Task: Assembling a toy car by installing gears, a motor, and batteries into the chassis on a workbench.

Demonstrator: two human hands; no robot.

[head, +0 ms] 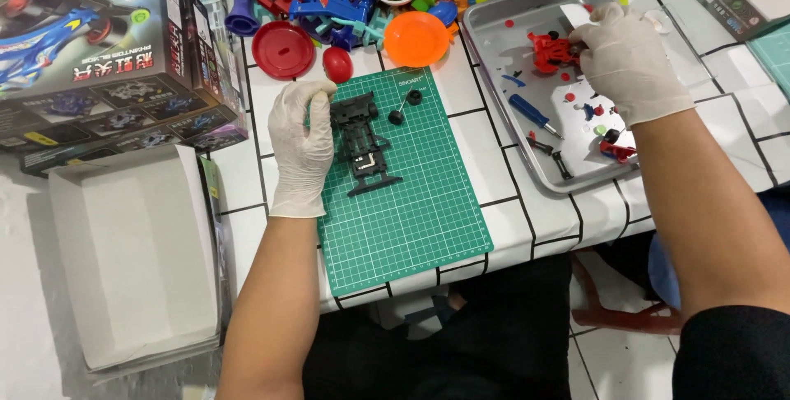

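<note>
My left hand (302, 146) pins black chassis (362, 141) flat on green mat (411, 219), fingers curled round its 9 o'clock edge. My right hand (627, 61), at 2 o'clock, pinches red part (550, 52) in metal tray (494, 25). Best lift part straight up, chassis steady.

Both hands wear white gloves: the left hand (301, 146) at nine o'clock of a black toy car frame (362, 141), the right hand (629, 61) at a red part (550, 52). The mat (411, 202) is green with a pale grid. The tray (502, 54) is silver; the screwdriver (531, 113) handle blue. The tablecloth (510, 211) is white with black lines. At twelve o'clock lie an orange lid (415, 39) and a red lid (283, 49).
</note>
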